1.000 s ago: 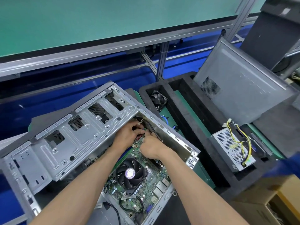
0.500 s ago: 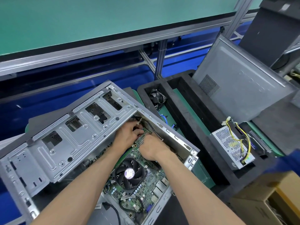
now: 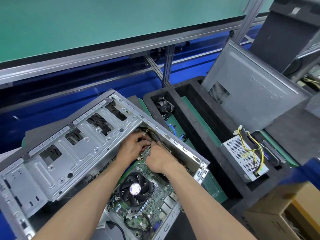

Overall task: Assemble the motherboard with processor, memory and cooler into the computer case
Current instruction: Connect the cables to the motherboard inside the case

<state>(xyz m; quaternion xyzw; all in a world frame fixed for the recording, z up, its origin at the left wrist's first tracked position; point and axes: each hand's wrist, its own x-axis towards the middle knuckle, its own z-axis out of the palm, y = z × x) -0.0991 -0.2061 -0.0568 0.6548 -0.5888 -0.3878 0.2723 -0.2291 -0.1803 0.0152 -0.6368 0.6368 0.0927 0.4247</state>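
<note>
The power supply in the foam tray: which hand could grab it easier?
Probably the right hand. The power supply sits to its right; the left hand would have to cross over.

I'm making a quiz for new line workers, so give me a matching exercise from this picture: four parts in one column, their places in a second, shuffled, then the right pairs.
Things:
1. cooler fan
2. loose small fan
3. power supply
4. side panel

Places:
A. leaning upright in the foam tray, at the far right
B. on the motherboard, inside the computer case
C. in the tray's far left pocket
D. lying in the tray's near right pocket, with yellow wires on top

Pairs: 1-B, 2-C, 3-D, 4-A
</note>
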